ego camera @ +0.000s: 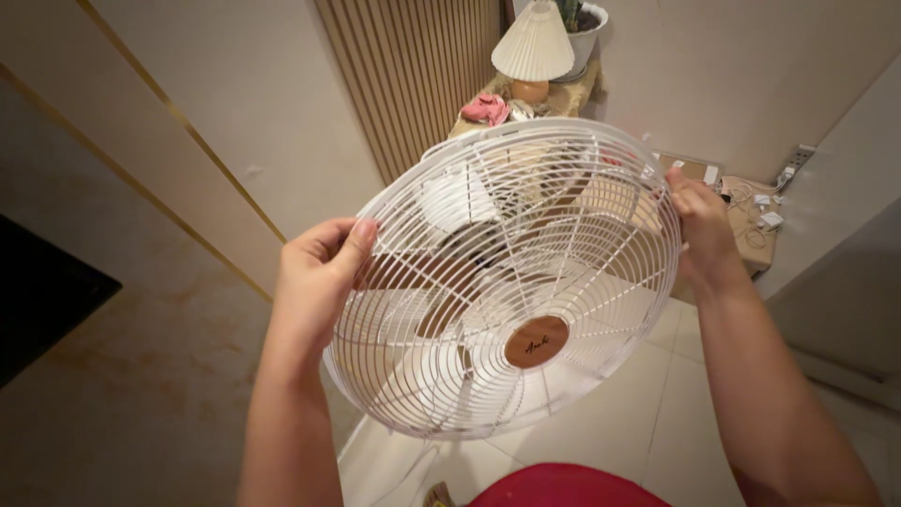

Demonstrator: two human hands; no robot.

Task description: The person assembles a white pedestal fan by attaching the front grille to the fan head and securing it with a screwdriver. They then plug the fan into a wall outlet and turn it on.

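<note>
from here i see both hands up in front of me, holding a round white wire fan guard [526,282] between them, tilted so its face looks toward the camera. my left hand [319,277] is closed on the guard's left rim, thumb laid over the front wires and the other fingers hidden behind them. my right hand [702,230] is closed on the upper right rim, fingers curled around the edge. the guard has a round brown centre cap [536,342] set low of the middle from this angle, and through the wires i can make out pale fan blades [450,202] and a dark hub behind; i cannot tell whether the guard is seated on the fan or just held against it. beyond the guard, against the wall, stands a small surface [572,97] carrying a pleated cream lampshade [533,42], a white plant pot [589,26] and a pink crumpled cloth [486,109]. to the right, white chargers and cables [765,208] lie near a wall socket [800,156]. below is a pale tiled floor [619,422], and a piece of red fabric [563,488] shows at the bottom edge.
</note>
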